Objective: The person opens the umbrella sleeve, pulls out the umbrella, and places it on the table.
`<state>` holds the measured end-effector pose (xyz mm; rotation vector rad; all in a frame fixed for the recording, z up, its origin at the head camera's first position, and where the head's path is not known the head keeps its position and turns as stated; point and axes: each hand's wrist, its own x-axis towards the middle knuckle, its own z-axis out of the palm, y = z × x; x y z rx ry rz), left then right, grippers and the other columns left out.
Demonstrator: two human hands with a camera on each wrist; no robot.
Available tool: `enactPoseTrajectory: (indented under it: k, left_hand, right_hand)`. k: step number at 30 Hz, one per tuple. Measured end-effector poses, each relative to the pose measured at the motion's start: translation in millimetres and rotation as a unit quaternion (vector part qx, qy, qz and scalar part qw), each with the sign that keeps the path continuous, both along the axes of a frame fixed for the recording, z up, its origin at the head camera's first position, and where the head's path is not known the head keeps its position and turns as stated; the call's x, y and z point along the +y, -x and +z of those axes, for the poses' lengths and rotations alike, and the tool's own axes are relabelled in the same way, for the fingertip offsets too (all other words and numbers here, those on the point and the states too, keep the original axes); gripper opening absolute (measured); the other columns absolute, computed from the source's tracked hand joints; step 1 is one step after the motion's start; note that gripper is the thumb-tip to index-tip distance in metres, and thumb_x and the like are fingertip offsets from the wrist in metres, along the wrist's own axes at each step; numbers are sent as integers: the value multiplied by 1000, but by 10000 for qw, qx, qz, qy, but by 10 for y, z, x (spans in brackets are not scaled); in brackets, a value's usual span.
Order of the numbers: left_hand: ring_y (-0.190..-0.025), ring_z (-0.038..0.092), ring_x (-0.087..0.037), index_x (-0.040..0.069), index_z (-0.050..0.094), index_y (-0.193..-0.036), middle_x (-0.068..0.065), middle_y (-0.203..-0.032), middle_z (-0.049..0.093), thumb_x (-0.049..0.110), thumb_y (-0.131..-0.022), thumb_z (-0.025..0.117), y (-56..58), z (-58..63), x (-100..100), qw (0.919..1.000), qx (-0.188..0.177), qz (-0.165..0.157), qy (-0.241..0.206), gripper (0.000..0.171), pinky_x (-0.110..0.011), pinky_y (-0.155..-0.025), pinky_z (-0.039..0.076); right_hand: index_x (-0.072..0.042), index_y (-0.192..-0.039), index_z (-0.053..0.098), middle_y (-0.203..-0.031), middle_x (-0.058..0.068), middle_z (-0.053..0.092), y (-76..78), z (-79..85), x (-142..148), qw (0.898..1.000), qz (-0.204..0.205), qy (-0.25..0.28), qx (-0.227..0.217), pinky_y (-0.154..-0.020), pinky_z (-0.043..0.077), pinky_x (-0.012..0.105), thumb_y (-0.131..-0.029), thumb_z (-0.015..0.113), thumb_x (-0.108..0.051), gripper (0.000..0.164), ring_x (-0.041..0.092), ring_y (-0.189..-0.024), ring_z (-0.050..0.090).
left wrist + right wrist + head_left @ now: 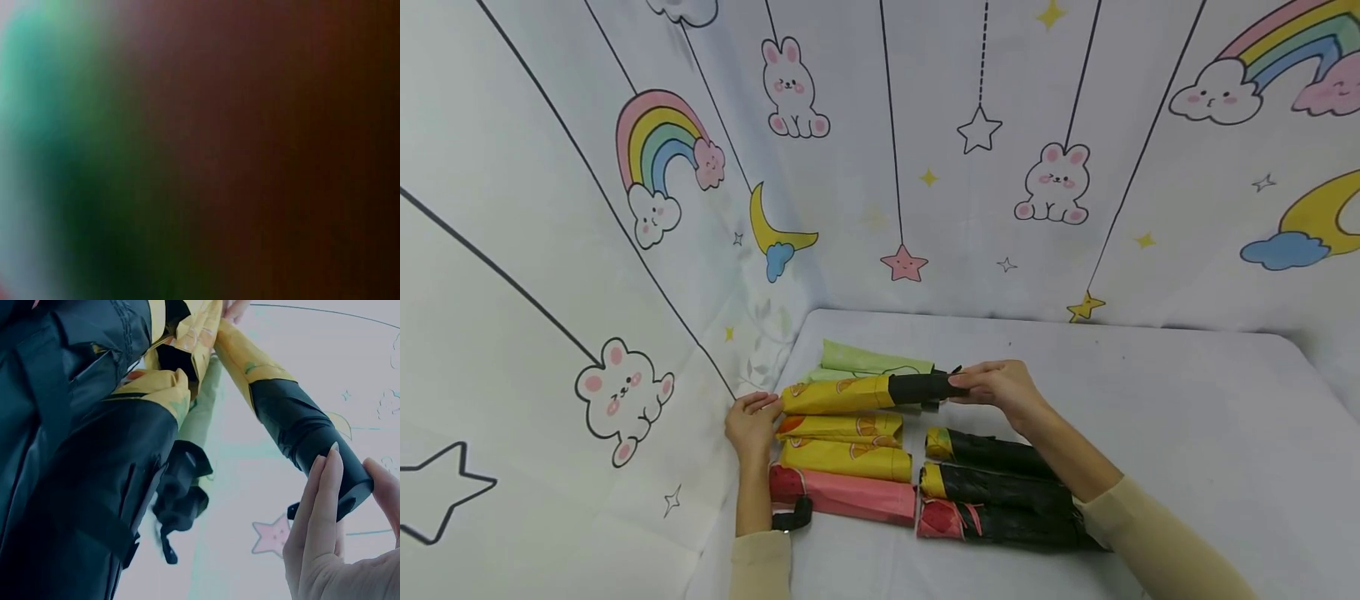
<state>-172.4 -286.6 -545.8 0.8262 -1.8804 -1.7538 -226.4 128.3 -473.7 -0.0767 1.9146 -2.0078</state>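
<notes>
A slim yellow-and-black roll [842,395] with an orange-slice print is held crosswise above the table. My left hand [752,427] holds its yellow end, and my right hand [1002,392] pinches the black end between thumb and fingers. In the right wrist view the roll [284,415] slants, its black end between the fingertips [330,464] and the thumb. Just below lie yellow rolls [846,461], with a pink roll [861,497] nearest me. Behind the held roll are pale green rolls [872,358], partly hidden. The left wrist view is too blurred and dark to read.
Several black rolls [1000,492] with yellow or red ends lie on the right, partly under my right forearm. A black strap piece [793,514] is by my left wrist. White cloth printed with rabbits and rainbows [670,142] stands at the left and back of the white table [1210,417].
</notes>
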Motion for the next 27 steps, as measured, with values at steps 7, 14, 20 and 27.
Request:
enactPoseTrajectory:
  k: [7,14,20,27]
  left_hand:
    - [-74,72,-8,-5,66,-119,-27,-115,72,0,-88,81,4,-9,8,9999,63,-77,-35,35,-25,-70,62]
    - [-72,73,-10,-6,66,-117,-27,-112,73,-1,-86,82,15,3,11,9998,162,-31,-90,35,-32,-71,64]
    - [-74,74,-10,-4,67,-115,-26,-112,74,0,-86,82,27,0,8,9999,132,-4,-33,33,-30,-72,63]
    - [-75,73,-9,-4,67,-114,-27,-112,74,-1,-85,82,25,-8,16,9999,156,43,-7,33,-23,-70,61]
  right_hand:
    - [7,-113,74,-105,14,77,-30,-15,121,9999,19,-76,132,-92,60,39,-85,88,-24,44,31,-93,77]
    - [8,-110,74,-105,14,77,-56,-16,230,9999,28,48,131,-91,60,40,-87,87,-22,41,31,-92,78]
    - [9,-112,73,-105,14,78,-74,0,315,9999,-3,-15,122,-92,60,39,-88,86,-21,41,30,-93,78]
    - [8,-111,74,-105,12,76,-90,-3,407,10000,23,1,89,-93,60,39,-89,85,-21,38,29,-94,78]
